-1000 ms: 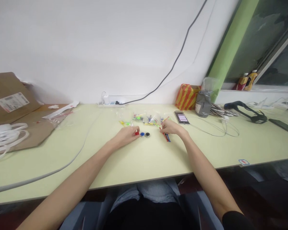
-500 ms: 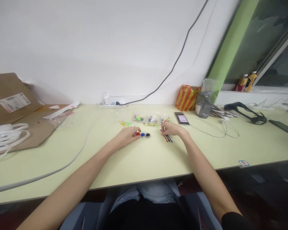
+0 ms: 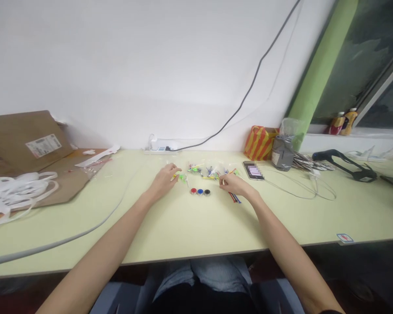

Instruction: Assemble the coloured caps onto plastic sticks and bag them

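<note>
My left hand [image 3: 163, 179] reaches over the left end of a row of small clear bags, thumb and fingers apart around a bag of yellow and green plastic pieces [image 3: 182, 177]. Whether it touches the bag is hard to tell. In front lie three small round discs side by side: red [image 3: 193, 191], blue [image 3: 200, 191] and black [image 3: 207, 192]. My right hand [image 3: 235, 183] is low over the table with its fingertips together; anything in them is too small to make out. Beneath it, thin red, black and blue strips [image 3: 235, 197] stick out, their far ends hidden by the hand.
More bags of coloured pieces [image 3: 211, 171] lie between my hands. Right of them are a phone [image 3: 253, 171], a striped bag [image 3: 259, 143] and a grey pouch [image 3: 282, 153]. A power strip [image 3: 160, 147] sits against the wall. Cardboard [image 3: 42, 144] and white straps [image 3: 19, 192] fill the left.
My left hand has left the red disc and moved up and left to the yellow-green bag. My right hand has shifted slightly left from the strips. The view has tilted a little.
</note>
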Demonstrator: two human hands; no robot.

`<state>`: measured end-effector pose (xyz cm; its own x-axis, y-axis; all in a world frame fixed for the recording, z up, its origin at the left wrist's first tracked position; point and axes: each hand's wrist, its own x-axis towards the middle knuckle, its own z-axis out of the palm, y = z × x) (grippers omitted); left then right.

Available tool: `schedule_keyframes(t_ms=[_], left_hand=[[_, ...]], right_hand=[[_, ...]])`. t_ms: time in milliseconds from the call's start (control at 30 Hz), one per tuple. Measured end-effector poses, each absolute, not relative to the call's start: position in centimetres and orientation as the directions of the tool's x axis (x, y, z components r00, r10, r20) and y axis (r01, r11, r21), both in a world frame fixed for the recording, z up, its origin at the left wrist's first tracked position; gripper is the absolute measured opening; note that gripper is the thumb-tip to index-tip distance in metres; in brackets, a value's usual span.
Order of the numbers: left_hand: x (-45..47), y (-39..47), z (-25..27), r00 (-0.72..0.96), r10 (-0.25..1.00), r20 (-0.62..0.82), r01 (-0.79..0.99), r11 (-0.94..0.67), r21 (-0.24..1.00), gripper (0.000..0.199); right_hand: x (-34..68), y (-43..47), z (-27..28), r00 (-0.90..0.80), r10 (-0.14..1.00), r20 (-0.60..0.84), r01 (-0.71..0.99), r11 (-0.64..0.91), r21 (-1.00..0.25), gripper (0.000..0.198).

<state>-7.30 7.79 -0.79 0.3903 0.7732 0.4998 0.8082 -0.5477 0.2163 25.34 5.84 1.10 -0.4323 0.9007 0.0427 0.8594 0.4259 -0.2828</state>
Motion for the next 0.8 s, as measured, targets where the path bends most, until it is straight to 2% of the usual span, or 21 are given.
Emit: schedule_keyframes(t_ms=[200,300,400,533,600,667,733,800], left_hand=[[-7.3,8.4,-2.0,0.486,0.75,0.448,0.809,-0.581,0.096,0.037],[-6.7,8.4,-2.0,0.516,0.732,0.444,0.792,-0.606,0.078,0.028],[-6.2,8.3,-1.7,0.474,0.724,0.501,0.798,-0.594,0.102,0.021],[-5.4,7.5,-0.6,0.349,0.704,0.619,0.781,-0.583,0.223,0.02],[-4.7,6.6,-0.1,0.306,0.706,0.639,0.728,-0.606,0.321,0.019],[-3.6,5.4,0.2,0.28,0.723,0.632,0.642,-0.631,0.437,0.018],[-2.3,4.1,0.4,0.288,0.743,0.605,0.543,-0.647,0.536,0.018],[-1.0,3.1,0.5,0.315,0.748,0.584,0.48,-0.657,0.582,0.017]], right_hand=[[22.9,5.0,0.7,-0.433,0.898,0.079,0.857,0.437,-0.275,0.014],[22.0,4.6,0.5,-0.441,0.891,0.112,0.84,0.453,-0.297,0.014],[21.2,4.4,0.3,-0.436,0.886,0.16,0.824,0.464,-0.324,0.015],[20.0,4.4,0.3,-0.375,0.862,0.342,0.741,0.5,-0.448,0.026],[19.2,4.4,0.5,-0.368,0.796,0.48,0.63,0.593,-0.502,0.04],[18.4,4.2,0.8,-0.381,0.709,0.593,0.517,0.696,-0.499,0.047],[17.6,3.8,1.0,-0.396,0.651,0.648,0.442,0.753,-0.486,0.037],[17.3,3.3,1.0,-0.389,0.649,0.654,0.41,0.758,-0.508,0.023]])
